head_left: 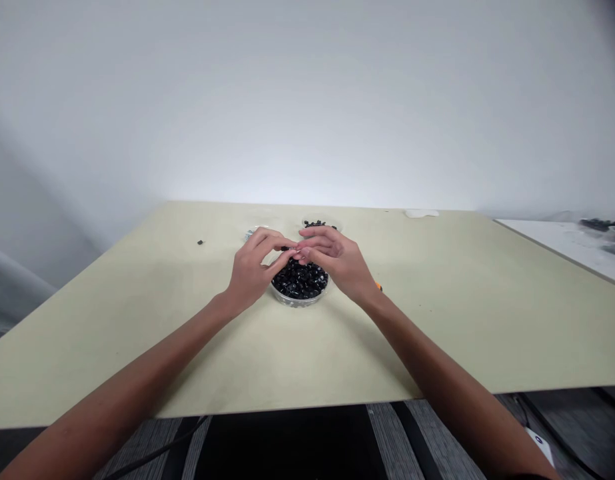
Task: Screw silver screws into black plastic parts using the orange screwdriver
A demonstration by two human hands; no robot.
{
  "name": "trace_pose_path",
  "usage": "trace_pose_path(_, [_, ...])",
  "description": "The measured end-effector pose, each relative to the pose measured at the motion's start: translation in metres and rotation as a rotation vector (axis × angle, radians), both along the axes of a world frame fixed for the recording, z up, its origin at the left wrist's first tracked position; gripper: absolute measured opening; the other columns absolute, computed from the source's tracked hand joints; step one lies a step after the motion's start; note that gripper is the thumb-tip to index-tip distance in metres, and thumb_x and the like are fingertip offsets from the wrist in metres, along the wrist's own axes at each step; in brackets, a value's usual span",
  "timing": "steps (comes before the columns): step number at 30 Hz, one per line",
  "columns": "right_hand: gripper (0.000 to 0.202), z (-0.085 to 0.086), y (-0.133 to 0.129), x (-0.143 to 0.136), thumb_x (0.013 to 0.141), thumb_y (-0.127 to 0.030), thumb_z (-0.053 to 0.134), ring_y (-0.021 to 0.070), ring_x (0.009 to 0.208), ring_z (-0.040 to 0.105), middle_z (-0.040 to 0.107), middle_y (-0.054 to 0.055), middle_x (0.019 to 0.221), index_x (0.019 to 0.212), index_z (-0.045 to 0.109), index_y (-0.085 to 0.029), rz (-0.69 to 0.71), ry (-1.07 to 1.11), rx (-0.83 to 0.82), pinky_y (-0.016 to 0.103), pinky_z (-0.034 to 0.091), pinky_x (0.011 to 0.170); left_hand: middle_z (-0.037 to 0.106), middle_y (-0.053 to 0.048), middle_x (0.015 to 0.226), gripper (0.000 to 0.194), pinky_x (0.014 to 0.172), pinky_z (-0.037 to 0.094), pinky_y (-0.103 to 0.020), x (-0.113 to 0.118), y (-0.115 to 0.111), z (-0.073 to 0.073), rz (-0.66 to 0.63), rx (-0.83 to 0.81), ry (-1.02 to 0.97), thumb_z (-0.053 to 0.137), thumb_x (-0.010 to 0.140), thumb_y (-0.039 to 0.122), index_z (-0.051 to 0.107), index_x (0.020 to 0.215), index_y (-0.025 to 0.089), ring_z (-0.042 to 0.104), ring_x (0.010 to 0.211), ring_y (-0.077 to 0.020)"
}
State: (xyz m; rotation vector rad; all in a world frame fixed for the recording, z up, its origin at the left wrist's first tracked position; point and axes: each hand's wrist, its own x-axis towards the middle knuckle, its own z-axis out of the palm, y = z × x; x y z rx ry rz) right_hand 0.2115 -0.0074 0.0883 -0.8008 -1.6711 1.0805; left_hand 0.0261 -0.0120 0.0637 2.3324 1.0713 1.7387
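My left hand (254, 263) is closed in a pinch on a small black piece (286, 249), its thumb and forefinger around it. Directly opposite, my right hand (340, 261) brings thumb and fingertips together at the same spot; what they hold is too small to make out. The fingertips of both hands meet above a clear round dish (298, 303). Small shiny black parts (301, 280) fill that dish. The hands cover its far side.
Behind the hands stand a dish of small dark pieces (314, 225) and a clear dish with light bluish bits (250, 233). A lone black piece (200, 243) lies left. An orange and black object (378, 287) is mostly hidden by my right wrist. A white item (421, 213) lies at the back.
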Motion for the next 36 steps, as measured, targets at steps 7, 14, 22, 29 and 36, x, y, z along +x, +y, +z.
trace_pose_path(7, [0.037, -0.035, 0.011, 0.090, 0.090, -0.047, 0.057, 0.0270, 0.111, 0.056, 0.061, 0.011, 0.118, 0.114, 0.064, -0.020, -0.418, -0.846, 0.268, 0.047, 0.046, 0.097, 0.071, -0.004, 0.097, 0.013, 0.080, 0.052, -0.030, -0.014, 0.011, -0.011, 0.004, -0.250, -0.167, 0.065, 0.090, 0.032, 0.069, 0.095, 0.020, 0.066, 0.088, -0.0172])
trace_pose_path(14, [0.043, -0.068, 0.001, 0.139, 0.091, -0.052, 0.053, 0.0240, 0.101, 0.059, 0.063, 0.009, 0.114, 0.119, 0.065, -0.023, -0.348, -0.982, 0.059, 0.039, 0.047, 0.090, 0.071, -0.005, 0.095, 0.020, 0.082, 0.056, -0.031, -0.020, 0.024, -0.018, -0.113, -0.526, -0.455, 0.075, 0.080, 0.035, 0.069, 0.089, 0.018, 0.067, 0.091, -0.0192])
trace_pose_path(22, [0.039, -0.033, 0.007, 0.185, 0.077, -0.048, 0.074, 0.0169, 0.086, 0.066, 0.063, 0.005, 0.104, 0.102, 0.065, -0.020, -0.546, -0.018, -0.092, 0.040, 0.055, 0.092, 0.069, -0.004, 0.089, 0.020, 0.078, 0.054, -0.028, -0.021, 0.025, -0.016, -0.186, -0.588, -0.493, 0.077, 0.078, 0.033, 0.067, 0.086, 0.017, 0.063, 0.079, -0.0137])
trace_pose_path(29, [0.031, -0.004, 0.034, 0.113, 0.078, -0.036, 0.076, 0.0146, 0.088, 0.066, 0.062, 0.004, 0.102, 0.101, 0.062, -0.020, -0.169, 0.113, -0.155, 0.038, 0.053, 0.099, 0.069, -0.005, 0.086, 0.023, 0.080, 0.055, -0.032, -0.017, 0.022, -0.015, -0.222, -0.609, -0.466, 0.076, 0.079, 0.035, 0.068, 0.090, 0.016, 0.065, 0.081, -0.0163])
trace_pose_path(36, [0.031, -0.024, 0.036, 0.096, 0.080, -0.036, 0.074, 0.0146, 0.088, 0.065, 0.062, 0.005, 0.105, 0.101, 0.061, -0.018, -0.060, 0.147, -0.229, 0.044, 0.049, 0.104, 0.070, -0.004, 0.084, 0.022, 0.080, 0.056, -0.032, -0.016, 0.015, -0.012, -0.255, -0.622, -0.458, 0.076, 0.080, 0.036, 0.070, 0.091, 0.017, 0.066, 0.080, -0.0163])
